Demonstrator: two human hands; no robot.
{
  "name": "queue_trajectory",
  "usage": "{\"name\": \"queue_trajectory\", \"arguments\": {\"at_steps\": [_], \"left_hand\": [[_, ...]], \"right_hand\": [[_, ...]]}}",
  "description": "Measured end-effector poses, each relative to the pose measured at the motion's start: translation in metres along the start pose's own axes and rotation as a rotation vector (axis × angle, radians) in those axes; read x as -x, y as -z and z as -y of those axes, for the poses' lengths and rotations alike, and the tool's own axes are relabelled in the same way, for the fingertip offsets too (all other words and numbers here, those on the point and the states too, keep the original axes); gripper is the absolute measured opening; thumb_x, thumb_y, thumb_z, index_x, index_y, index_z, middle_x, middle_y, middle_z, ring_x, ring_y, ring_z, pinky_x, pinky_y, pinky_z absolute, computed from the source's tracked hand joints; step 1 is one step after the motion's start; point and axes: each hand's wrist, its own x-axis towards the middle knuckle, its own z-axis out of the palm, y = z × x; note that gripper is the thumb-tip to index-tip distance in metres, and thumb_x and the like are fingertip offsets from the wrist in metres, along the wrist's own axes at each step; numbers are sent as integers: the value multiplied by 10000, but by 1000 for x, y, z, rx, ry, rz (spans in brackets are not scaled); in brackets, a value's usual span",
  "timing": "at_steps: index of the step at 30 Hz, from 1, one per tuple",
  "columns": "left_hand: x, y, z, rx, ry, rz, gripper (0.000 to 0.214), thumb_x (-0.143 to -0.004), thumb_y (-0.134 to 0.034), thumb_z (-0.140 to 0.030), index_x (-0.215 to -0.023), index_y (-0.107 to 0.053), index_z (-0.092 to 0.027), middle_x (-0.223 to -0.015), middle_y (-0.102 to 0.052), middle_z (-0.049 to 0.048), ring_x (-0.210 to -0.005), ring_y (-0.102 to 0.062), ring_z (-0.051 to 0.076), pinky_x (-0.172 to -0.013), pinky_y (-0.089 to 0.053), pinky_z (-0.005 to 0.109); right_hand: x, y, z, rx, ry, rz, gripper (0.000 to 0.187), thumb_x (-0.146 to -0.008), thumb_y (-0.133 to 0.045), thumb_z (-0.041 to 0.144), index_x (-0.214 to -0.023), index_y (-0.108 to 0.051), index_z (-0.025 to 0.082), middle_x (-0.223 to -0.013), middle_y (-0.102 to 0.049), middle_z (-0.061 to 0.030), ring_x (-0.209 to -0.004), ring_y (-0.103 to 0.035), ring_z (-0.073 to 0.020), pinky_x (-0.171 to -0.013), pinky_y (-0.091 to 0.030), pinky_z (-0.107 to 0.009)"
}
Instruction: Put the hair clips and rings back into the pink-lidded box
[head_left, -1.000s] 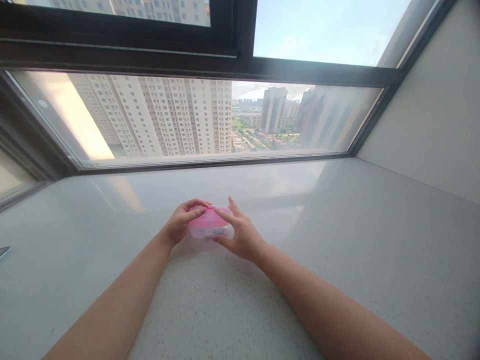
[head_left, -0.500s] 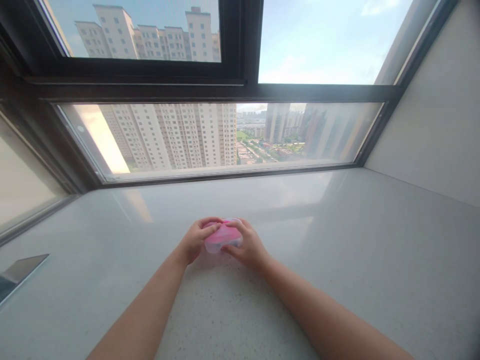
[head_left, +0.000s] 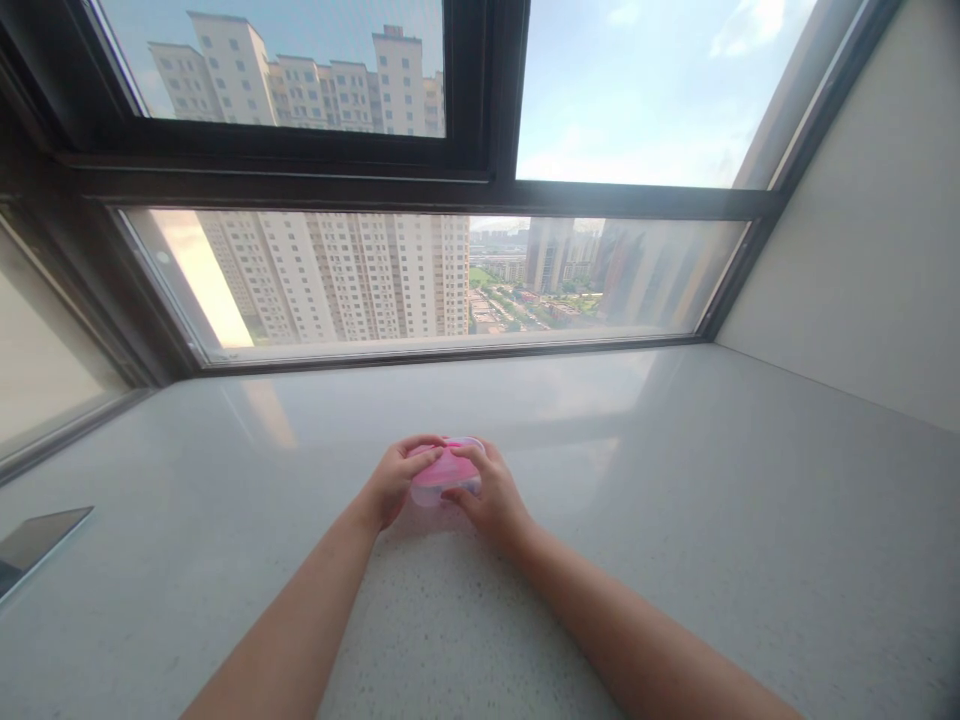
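Observation:
A small clear plastic box with a pink lid [head_left: 442, 474] rests on the pale speckled window ledge [head_left: 675, 520]. My left hand [head_left: 394, 483] grips its left side, thumb and fingers curled over the lid. Wrapped round the right side is my right hand [head_left: 491, 495], with its fingers pressed on top of the lid. Both hands cover most of the box, so its contents stay hidden.
A dark flat phone or tablet [head_left: 34, 545] lies at the ledge's far left edge. A dark-framed window [head_left: 480, 180] runs along the back, and a plain wall [head_left: 862, 270] closes the right side.
The view has tilted up, showing more window. My right hand's fingers, spread a second ago, have closed over the lid; both hands remain on the box.

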Motion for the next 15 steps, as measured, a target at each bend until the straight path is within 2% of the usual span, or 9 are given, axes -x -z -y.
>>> {"name": "queue_trajectory", "arguments": {"at_steps": [4,9,11,15], "left_hand": [[0,0,4,20,-24,-6,287,-685,-706,-293,-921,-660,-135,-931,-677,87,-758,-638,198,-634,-489,269],[0,1,7,71,-43,-18,298,-698,-696,-309,-939,-665,-136,-1010,-667,101,-805,-639,207,-672,-495,275],[1,2,9,96,-44,-22,319,-698,-697,-315,-957,-662,-133,-995,-675,105,-789,-641,202,-672,-495,276],[1,2,13,105,-58,-32,462,-703,-691,-354,-1096,-620,-121,-935,-698,121,-753,-644,204,-684,-496,301]], "right_hand": [[0,-2,-2,5,-5,-22,495,-650,-712,148,-1110,-560,251,-1168,-495,-75,-1075,-490,-214,-950,-390,-378],[-2,1,-7,-17,18,9,510,-656,-723,199,-1134,-555,261,-1140,-495,-69,-1058,-499,-212,-937,-406,-376],[-3,7,-9,-14,31,58,554,-658,-729,223,-1177,-540,261,-1168,-477,-79,-1088,-486,-218,-953,-397,-377],[-5,18,-9,21,116,242,628,-691,-704,212,-1276,-486,277,-1294,-394,-88,-1225,-382,-234,-1023,-333,-379]]}}
